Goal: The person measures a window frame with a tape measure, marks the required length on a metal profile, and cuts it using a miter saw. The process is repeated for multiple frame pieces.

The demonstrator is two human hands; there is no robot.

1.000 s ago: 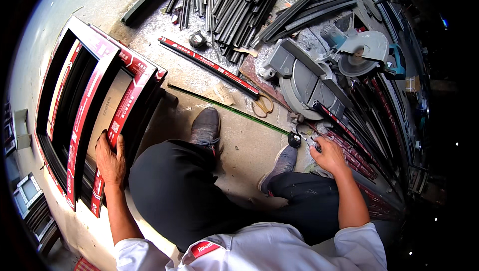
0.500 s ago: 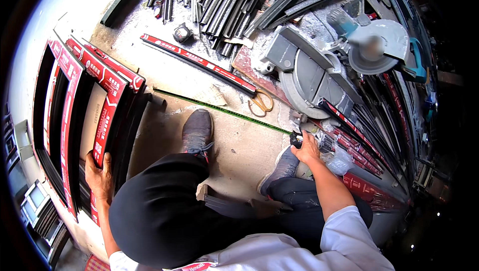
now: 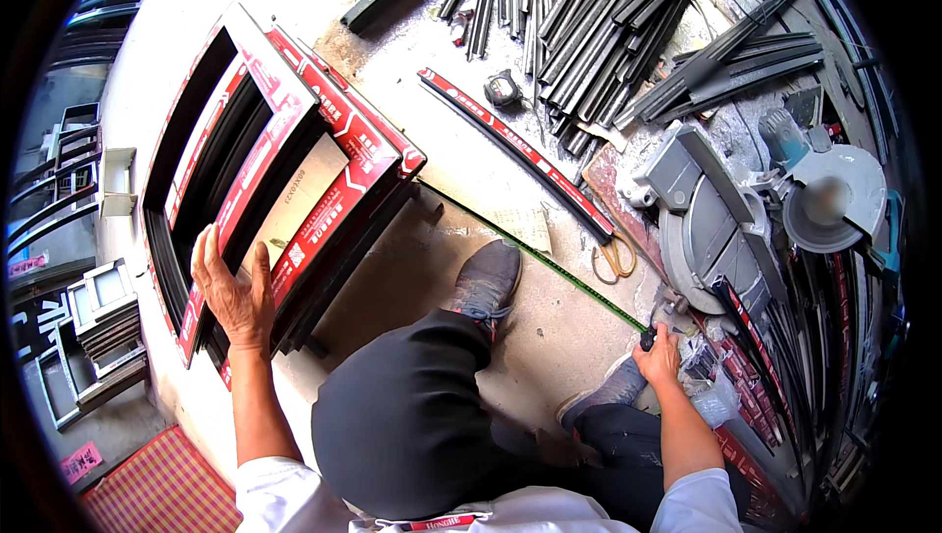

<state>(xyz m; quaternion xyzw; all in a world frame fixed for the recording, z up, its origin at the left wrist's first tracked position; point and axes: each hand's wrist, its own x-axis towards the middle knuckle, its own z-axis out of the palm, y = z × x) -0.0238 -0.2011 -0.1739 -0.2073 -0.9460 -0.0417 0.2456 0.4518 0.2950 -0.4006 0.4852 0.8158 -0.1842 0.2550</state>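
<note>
Right hand (image 3: 660, 356): closed round tape measure (image 3: 648, 339) | blade (image 3: 535, 253): toward stacked frames (image 3: 334, 214) | left hand (image 3: 235, 302): spread wide against frames

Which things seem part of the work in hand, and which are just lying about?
Likely in use:
extended tape measure, in right hand
frames, at left hand

Seemingly lying about:
second tape measure
dark strips
checked cloth
grey saw

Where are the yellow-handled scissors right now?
Head view, right of centre: the yellow-handled scissors lie on the floor by the lower right end of the red-and-black strip, between the green tape blade and the grey saw base.
</note>
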